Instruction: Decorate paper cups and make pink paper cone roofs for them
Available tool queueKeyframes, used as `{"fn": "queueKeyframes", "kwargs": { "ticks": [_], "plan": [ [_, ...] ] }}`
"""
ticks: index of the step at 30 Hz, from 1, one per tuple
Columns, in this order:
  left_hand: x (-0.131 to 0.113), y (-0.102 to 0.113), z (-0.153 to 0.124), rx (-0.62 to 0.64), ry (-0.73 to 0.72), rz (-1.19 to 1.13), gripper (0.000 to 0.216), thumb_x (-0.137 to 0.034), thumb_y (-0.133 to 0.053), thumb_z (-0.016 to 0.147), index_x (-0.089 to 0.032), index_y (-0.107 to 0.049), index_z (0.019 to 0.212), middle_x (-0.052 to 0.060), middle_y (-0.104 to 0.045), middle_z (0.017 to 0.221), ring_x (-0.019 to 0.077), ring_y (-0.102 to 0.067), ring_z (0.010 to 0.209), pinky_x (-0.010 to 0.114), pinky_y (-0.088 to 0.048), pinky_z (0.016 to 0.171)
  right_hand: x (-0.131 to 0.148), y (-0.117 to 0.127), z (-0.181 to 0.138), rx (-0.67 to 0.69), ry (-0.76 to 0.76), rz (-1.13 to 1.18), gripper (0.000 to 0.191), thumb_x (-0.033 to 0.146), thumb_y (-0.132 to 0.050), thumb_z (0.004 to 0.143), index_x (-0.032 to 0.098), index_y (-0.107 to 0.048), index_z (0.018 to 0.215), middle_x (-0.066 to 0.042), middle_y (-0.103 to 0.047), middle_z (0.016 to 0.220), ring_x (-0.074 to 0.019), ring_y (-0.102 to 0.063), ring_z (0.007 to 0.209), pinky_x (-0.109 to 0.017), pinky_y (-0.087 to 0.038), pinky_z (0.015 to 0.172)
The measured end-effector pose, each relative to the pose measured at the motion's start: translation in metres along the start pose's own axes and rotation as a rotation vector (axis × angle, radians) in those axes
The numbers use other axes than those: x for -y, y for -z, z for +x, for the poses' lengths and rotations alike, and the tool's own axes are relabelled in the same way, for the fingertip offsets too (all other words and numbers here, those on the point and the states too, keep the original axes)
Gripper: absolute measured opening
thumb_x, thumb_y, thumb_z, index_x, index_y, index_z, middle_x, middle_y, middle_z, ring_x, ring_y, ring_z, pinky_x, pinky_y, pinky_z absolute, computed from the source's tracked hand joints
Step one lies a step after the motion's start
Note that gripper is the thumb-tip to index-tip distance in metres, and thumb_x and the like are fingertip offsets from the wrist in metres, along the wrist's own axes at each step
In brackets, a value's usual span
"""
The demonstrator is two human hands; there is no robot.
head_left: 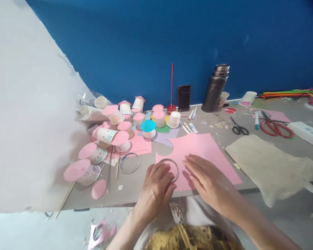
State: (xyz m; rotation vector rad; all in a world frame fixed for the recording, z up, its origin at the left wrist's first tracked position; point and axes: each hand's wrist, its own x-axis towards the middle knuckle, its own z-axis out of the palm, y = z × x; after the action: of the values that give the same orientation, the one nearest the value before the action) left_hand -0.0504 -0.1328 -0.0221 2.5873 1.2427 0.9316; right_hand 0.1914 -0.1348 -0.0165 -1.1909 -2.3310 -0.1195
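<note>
A pink paper sheet [198, 149] lies on the grey table [219, 137] near its front edge. A thin ring [173, 163] rests on the sheet's left part. My left hand [156, 185] lies over the ring's near side, fingers curled and pressed down on it. Just right of the ring, my right hand [206, 178] lies flat on the pink sheet with its fingers stretched out, holding nothing. A second ring [129, 163] lies on the table to the left.
Several paper cups with pink lids [114, 135] crowd the left; one has a blue lid [148, 125]. A phone [184, 98], a flask [215, 87], black scissors [239, 127], red scissors [275, 127], a beige cloth [271, 166] and markers [191, 127] are behind and right.
</note>
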Motion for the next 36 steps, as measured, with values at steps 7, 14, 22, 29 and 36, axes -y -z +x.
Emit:
{"fn": "queueKeyframes", "kwargs": {
  "ticks": [7, 14, 22, 29, 36],
  "plan": [
    [0.014, -0.001, -0.03, -0.259, 0.465, -0.132, 0.049, -0.018, -0.071, 0.087, -0.024, -0.055, 0.133, 0.011, -0.066, 0.129, 0.0247, -0.067, 0.109, 0.042, -0.058, 0.093, -0.006, -0.048, 0.008, 0.091, -0.014, 0.119, 0.04, 0.02, -0.051, 0.102, 0.016, -0.057, 0.142, -0.016, -0.063, 0.145, -0.0312, -0.057, 0.136, -0.054, -0.053, 0.11],
    [0.009, -0.007, -0.023, -0.114, 0.446, -0.139, 0.075, -0.02, -0.079, 0.081, -0.025, -0.044, 0.146, 0.011, -0.062, 0.139, 0.029, -0.059, 0.126, 0.048, -0.05, 0.106, -0.007, -0.044, 0.006, 0.095, -0.011, 0.142, 0.041, 0.022, -0.051, 0.103, 0.019, -0.056, 0.143, -0.014, -0.063, 0.146, -0.0296, -0.055, 0.138, -0.053, -0.05, 0.112],
    [0.009, -0.022, -0.02, -0.114, 0.497, -0.055, 0.089, -0.024, -0.079, 0.081, -0.027, -0.031, 0.156, 0.013, -0.061, 0.142, 0.0335, -0.058, 0.127, 0.054, -0.047, 0.106, -0.007, -0.045, 0.005, 0.069, -0.01, 0.149, 0.047, 0.023, -0.053, 0.103, 0.021, -0.048, 0.15, -0.013, -0.064, 0.145, -0.0285, -0.057, 0.137, -0.051, -0.051, 0.111],
    [0.011, -0.025, -0.023, -0.158, 0.52, -0.051, 0.089, -0.02, -0.078, 0.081, -0.027, -0.03, 0.155, 0.013, -0.062, 0.142, 0.0329, -0.059, 0.129, 0.052, -0.048, 0.106, -0.007, -0.044, 0.006, 0.079, -0.014, 0.158, 0.047, 0.024, -0.053, 0.103, 0.02, -0.046, 0.149, -0.014, -0.064, 0.145, -0.0303, -0.057, 0.137, -0.052, -0.053, 0.109],
    [0.009, -0.023, -0.021, -0.188, 0.499, -0.054, 0.087, -0.019, -0.077, 0.08, -0.024, -0.032, 0.154, 0.015, -0.064, 0.138, 0.0337, -0.061, 0.127, 0.054, -0.051, 0.104, -0.008, -0.043, 0.006, 0.099, -0.023, 0.172, 0.044, 0.025, -0.053, 0.104, 0.02, -0.05, 0.147, -0.014, -0.064, 0.145, -0.0303, -0.056, 0.139, -0.053, -0.051, 0.111]
  ]
}}
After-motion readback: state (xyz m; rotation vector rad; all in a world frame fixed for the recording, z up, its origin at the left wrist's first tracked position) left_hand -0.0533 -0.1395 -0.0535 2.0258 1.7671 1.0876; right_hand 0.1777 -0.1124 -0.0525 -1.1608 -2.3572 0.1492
